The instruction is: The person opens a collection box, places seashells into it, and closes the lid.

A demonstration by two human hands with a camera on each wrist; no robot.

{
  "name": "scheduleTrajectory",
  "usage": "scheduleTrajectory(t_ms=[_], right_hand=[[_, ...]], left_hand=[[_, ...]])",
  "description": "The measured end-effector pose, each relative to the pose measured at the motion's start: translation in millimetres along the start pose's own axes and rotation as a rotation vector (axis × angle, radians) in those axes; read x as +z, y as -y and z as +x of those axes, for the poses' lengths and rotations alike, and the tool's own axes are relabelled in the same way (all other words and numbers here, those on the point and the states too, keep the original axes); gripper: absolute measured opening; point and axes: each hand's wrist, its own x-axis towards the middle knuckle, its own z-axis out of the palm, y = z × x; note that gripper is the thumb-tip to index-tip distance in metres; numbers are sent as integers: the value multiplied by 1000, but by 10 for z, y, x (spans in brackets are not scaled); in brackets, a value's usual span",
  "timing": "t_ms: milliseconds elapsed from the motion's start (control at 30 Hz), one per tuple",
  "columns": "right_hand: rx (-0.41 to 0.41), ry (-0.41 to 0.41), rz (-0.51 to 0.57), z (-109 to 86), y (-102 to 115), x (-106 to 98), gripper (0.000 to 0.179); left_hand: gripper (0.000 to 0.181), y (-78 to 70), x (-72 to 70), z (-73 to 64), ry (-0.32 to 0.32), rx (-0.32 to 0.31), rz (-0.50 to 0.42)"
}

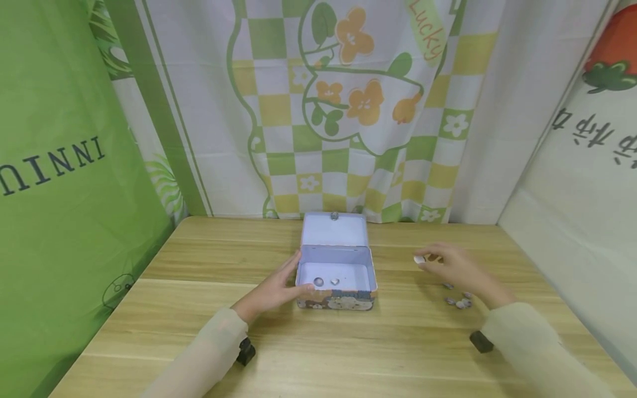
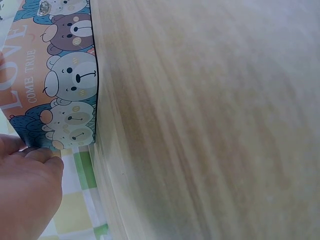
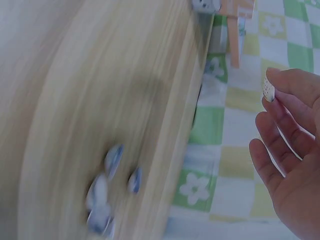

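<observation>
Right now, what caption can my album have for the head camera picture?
Left hand grips an open box; right hand pinches a small white piece.

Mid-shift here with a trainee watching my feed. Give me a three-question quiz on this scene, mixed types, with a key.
1. Which hand pinches a small pale piece above the table?
2. True or false: the lid of the tin box is shut.
3. Fill in the blank: in the head view, the loose pieces on the table lie to the ___ of the tin box.

Key:
1. The right hand.
2. False; the lid stands open at the back of the tin box.
3. Right.
</observation>
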Motion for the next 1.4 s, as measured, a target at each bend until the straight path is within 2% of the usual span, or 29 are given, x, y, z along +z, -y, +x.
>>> scheduleTrajectory(t_ms=[300,633,967,1133,1400], right_hand=[[-88,-31,39,262,247,205,27],[-170,-24,103,486,545,440,26],[-266,-1,150,691,793,652,26],[-282,29,187,776,869,767,25],[-254,99,209,886,975,945,27]], left_hand=[[96,10,1,6,-1,6,10],[101,1,-4,-5,-1,-2,10],[97,10,6,15,-3,4,8],[94,10,6,25,-2,8,-17],[98,4,-7,13,11,2,-26]])
